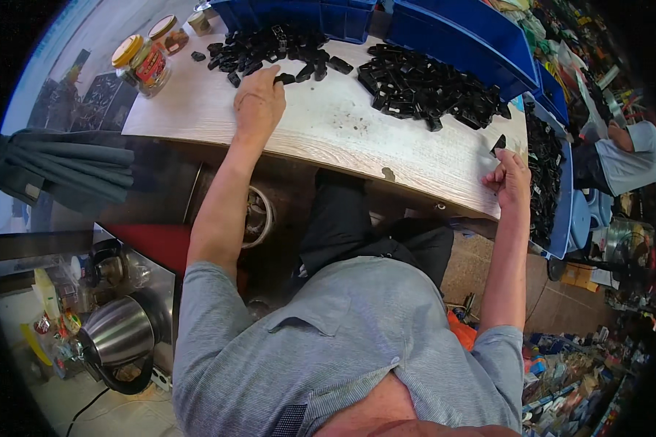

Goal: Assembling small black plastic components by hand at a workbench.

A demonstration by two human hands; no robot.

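The right hand (510,177) pinches a small black part (499,143) over the right end of the worktop (321,135); the left hand (260,103) is at the black pile (259,47), its grip impossible to tell

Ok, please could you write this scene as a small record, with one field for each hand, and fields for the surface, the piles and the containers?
Left hand: fingertips at the near edge of the left pile; grip unclear
Right hand: holding a small black piece over the table's right end
Surface: pale wood-grain table
Piles: two, of black parts; the right pile lies between the hands, farther back
Containers: blue bins behind the piles; yellow-lidded jar at far left
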